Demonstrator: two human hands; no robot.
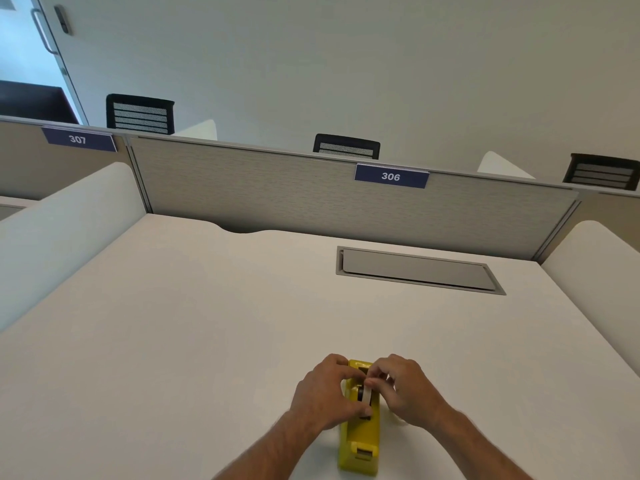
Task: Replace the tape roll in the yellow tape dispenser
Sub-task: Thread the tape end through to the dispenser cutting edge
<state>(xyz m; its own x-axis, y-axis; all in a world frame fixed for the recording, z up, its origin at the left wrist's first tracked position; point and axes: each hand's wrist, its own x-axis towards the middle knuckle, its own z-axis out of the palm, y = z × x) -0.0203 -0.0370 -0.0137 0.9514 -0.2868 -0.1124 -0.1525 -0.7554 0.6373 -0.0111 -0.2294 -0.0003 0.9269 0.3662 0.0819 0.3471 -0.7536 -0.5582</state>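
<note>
The yellow tape dispenser (360, 441) lies on the white desk (207, 323) near the front edge, its cutter end toward me. A tape roll (366, 394) sits in its cradle, seen edge-on. My left hand (325, 393) grips the dispenser's left side, with the thumb by the roll. My right hand (403, 386) pinches the top of the roll with its fingertips. A pale object (398, 420), maybe another roll, peeks out under my right wrist, mostly hidden.
A grey cable hatch (415, 270) is set into the desk at the back right. Grey partition (311, 192) with a "306" label (390, 176) closes the back; white side dividers stand left and right. Black chairs show beyond.
</note>
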